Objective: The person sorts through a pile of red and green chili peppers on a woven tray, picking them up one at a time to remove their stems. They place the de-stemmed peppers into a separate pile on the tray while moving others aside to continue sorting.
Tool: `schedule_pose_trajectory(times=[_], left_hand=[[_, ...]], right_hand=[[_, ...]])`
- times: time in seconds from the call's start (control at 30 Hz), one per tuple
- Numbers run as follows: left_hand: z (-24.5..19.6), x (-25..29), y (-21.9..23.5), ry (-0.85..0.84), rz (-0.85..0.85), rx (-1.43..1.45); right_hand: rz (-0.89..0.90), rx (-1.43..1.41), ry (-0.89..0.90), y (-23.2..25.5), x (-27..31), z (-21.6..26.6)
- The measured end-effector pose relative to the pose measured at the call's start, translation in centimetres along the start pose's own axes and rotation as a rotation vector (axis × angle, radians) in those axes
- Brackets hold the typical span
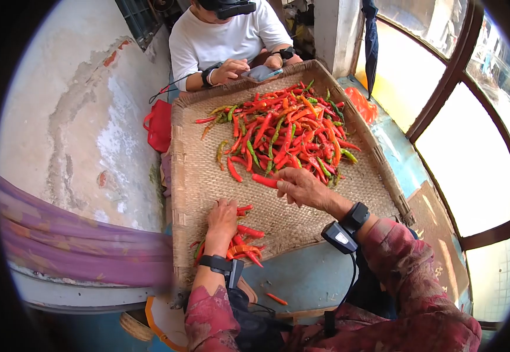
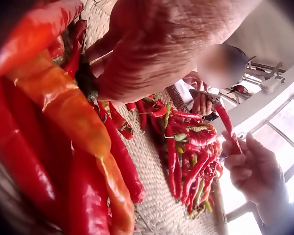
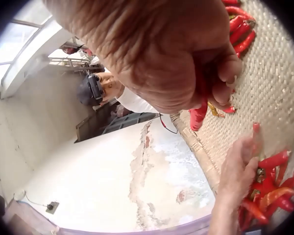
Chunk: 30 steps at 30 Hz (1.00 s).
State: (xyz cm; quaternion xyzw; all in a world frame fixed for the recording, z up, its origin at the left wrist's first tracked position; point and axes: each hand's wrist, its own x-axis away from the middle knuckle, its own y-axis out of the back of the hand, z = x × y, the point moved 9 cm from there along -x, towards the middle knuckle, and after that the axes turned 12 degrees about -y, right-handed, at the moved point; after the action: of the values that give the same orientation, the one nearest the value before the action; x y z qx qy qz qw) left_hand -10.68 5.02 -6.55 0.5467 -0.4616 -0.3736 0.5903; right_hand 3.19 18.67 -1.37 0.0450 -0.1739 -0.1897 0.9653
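Two hands work over a woven tray (image 1: 196, 176) of chillies. The right hand (image 1: 302, 186) curls its fingers round one red chilli (image 1: 265, 180) just beside the big chilli heap (image 1: 284, 132). The left hand (image 1: 222, 218) rests flat, fingers relaxed, on the small sorted pile (image 1: 243, 240) near the tray's front edge.

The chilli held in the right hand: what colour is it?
Red; the chilli shows best in the head view.
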Motion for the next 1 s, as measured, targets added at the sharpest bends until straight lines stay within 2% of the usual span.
schedule_pose_trajectory(times=[0.03, 0.1, 0.13, 0.2, 0.27, 0.33, 0.37, 0.53, 0.6, 0.63, 0.67, 0.73, 0.77, 0.87, 0.9, 0.93, 1.0], left_hand=[[0.0, 0.0, -0.1, 0.002, -0.002, 0.001], [0.2, 0.0, 0.4, 0.017, -0.055, 0.014], [0.1, 0.1, 0.5, 0.017, -0.056, 0.011], [0.2, 0.3, 0.8, 0.041, -0.08, 0.03], [0.0, 0.2, 0.8, 0.025, -0.079, 0.009], [-0.1, 0.1, 0.3, 0.01, -0.076, -0.006], [-0.2, 0.0, 0.4, -0.021, -0.121, -0.01], [-0.5, -0.7, 2.8, -0.035, -0.253, 0.017], [-0.7, 0.0, 6.1, -0.016, -0.496, 0.259], [-1.0, 0.2, 7.1, -0.015, -0.535, 0.427], [-1.3, 0.1, 7.5, -0.011, -0.531, 0.428], [-1.8, -0.1, 6.2, 0.014, -0.519, 1.29], [-3.0, 0.1, 6.2, -0.025, -0.477, 1.453], [-4.6, 0.6, 5.5, -0.053, -0.401, 1.58], [-5.1, 0.7, 5.2, -0.067, -0.363, 1.597], [-5.4, 0.8, 5.0, -0.064, -0.361, 1.599], [-6.0, 1.0, 4.9, -0.074, -0.342, 1.573]], right_hand=[[0.001, 0.002, 0.001, 0.4, 0.2, 1.0], [-0.296, -0.125, 0.13, 4.0, 1.3, 3.4], [-0.296, -0.127, 0.132, 4.0, 1.1, 3.0], [-0.117, -0.053, 0.051, 2.1, 0.2, 1.2], [-0.069, -0.02, -0.014, 0.5, 0.3, 0.0], [0.07, 0.412, 0.171, -2.6, 0.9, 0.8], [0.059, 0.531, 0.262, -3.1, 1.5, 1.2], [0.044, 0.574, 0.289, -3.5, 1.3, 0.5], [-0.017, 0.572, 0.323, -2.9, 0.9, 0.3], [-0.045, 0.529, 0.27, -2.6, 0.8, 0.3], [-0.039, 0.527, 0.268, -2.6, 0.9, 0.6], [-0.079, 0.437, 0.218, -2.0, 0.7, 0.9], [-0.079, 0.39, 0.222, -1.9, 0.5, 0.6], [-0.074, 0.286, 0.259, -2.4, 0.6, 0.9], [0.012, 0.195, 0.204, -3.1, 0.6, 0.6], [0.014, 0.195, 0.201, -3.4, 0.8, 0.8], [0.109, 0.076, 0.071, -4.7, 1.0, 0.0]])
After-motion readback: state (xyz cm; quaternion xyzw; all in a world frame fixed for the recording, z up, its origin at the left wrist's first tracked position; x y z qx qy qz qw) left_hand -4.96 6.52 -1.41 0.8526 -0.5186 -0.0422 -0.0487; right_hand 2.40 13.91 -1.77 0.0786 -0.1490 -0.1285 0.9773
